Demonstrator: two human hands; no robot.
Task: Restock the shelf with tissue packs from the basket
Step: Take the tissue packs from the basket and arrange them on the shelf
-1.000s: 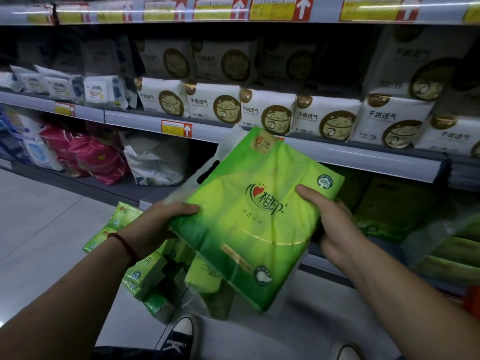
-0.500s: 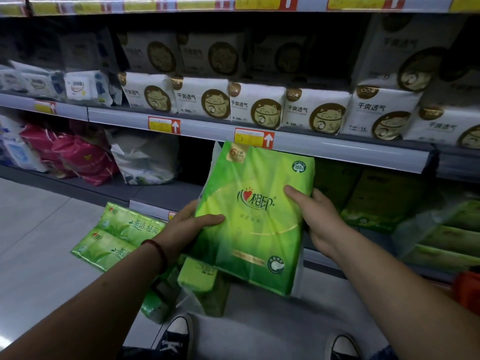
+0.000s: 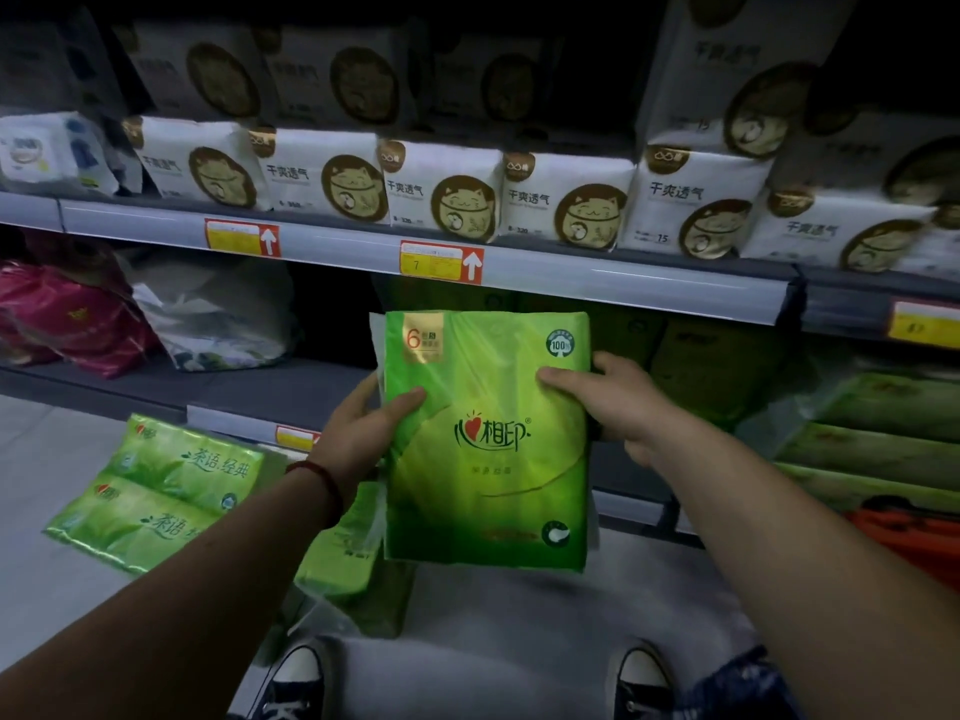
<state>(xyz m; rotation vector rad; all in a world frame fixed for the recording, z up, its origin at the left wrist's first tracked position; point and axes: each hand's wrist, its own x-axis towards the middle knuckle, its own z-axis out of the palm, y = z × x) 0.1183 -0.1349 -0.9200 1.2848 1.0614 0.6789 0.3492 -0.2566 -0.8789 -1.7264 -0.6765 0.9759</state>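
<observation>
Dim supermarket aisle. Grey metal shelving (image 3: pixel 623 288) runs across the view, its front rails carrying yellow-and-red price tags (image 3: pixel 441 261) (print too blurred to read). Upper tiers sit in deep shadow. A pale grey floor (image 3: pixel 36 459) shows lower left.

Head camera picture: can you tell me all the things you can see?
held tissue pack: one, green, upright between both hands.
loose tissue packs: count unclear, light green, lower left.
cat packs: many, white and brown, upper shelf.
pink packs: count unclear, pink, lower shelf, far left.
white bag: one, white, lower shelf beside them.
shelved green packs: several, green, lower shelf, right.
price tags: four, yellow and red, shelf edges.
shoes: two, dark, white toes, bottom.
bracelet: one, red, left wrist.
left hand: one, grips the held pack's left edge.
right hand: one, grips its right edge.
</observation>
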